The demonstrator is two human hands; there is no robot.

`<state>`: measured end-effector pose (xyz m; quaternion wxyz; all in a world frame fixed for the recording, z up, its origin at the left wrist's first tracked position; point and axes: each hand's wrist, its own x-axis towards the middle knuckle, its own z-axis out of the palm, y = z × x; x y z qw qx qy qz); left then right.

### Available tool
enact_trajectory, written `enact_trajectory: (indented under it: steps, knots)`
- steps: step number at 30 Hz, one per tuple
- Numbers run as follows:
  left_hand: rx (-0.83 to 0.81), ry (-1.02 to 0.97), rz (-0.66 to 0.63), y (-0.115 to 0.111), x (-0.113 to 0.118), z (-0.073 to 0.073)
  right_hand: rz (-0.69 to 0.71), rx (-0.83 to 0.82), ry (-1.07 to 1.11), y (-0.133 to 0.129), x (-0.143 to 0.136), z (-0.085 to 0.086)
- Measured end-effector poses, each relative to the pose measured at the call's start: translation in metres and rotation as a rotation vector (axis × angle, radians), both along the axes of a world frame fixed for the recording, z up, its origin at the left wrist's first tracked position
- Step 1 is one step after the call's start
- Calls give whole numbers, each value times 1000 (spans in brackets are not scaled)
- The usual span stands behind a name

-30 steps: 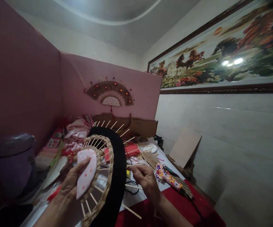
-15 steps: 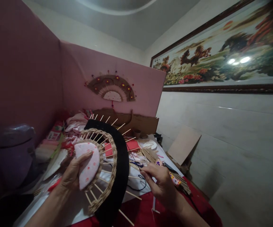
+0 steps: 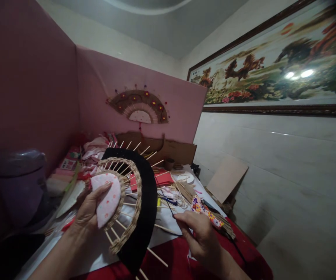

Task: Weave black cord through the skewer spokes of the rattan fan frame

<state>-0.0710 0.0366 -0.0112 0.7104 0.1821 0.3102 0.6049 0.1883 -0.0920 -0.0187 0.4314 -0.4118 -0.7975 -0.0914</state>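
Observation:
My left hand (image 3: 90, 208) grips a half-round fan by its white dotted fabric centre (image 3: 108, 198), thumb on top and the other fingers hidden behind. Thin wooden sticks fan out from that centre, through a braided straw band (image 3: 138, 190) and a wide black band (image 3: 148, 198). Their tips stick out past the black edge. To the right, my right hand (image 3: 198, 229) is closed in a pinch on a black cord (image 3: 165, 197). This cord runs in a nearly straight line up to the outer edge of the black band.
Behind the fan, the table holds a red packet (image 3: 164, 178), a white roll (image 3: 187, 177), loose sticks and flower-print fabric (image 3: 205, 212). A finished-looking decorated fan (image 3: 140, 105) hangs on the pink panel (image 3: 182, 105). At left stands a lidded bin (image 3: 22, 190).
The loose loop of black cord beside my right hand is gone, and the cord now looks straighter. My right hand has shifted slightly right and down. My left hand keeps its hold.

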Motion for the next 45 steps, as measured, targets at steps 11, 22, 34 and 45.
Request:
enact_trajectory:
  steps: [11,22,34,45]
  knots:
    - [-77,-79,-87,1,1,-4,149,-37,-27,2,-24,-20]
    - [46,10,98,3,4,-3,20,12,-1,-14,-26,-9]
    - [104,-23,175,2,6,-6,-17,-86,75,-16,-54,-36]
    - [-17,-69,131,1,5,1,39,109,-14,-26,-28,-37]
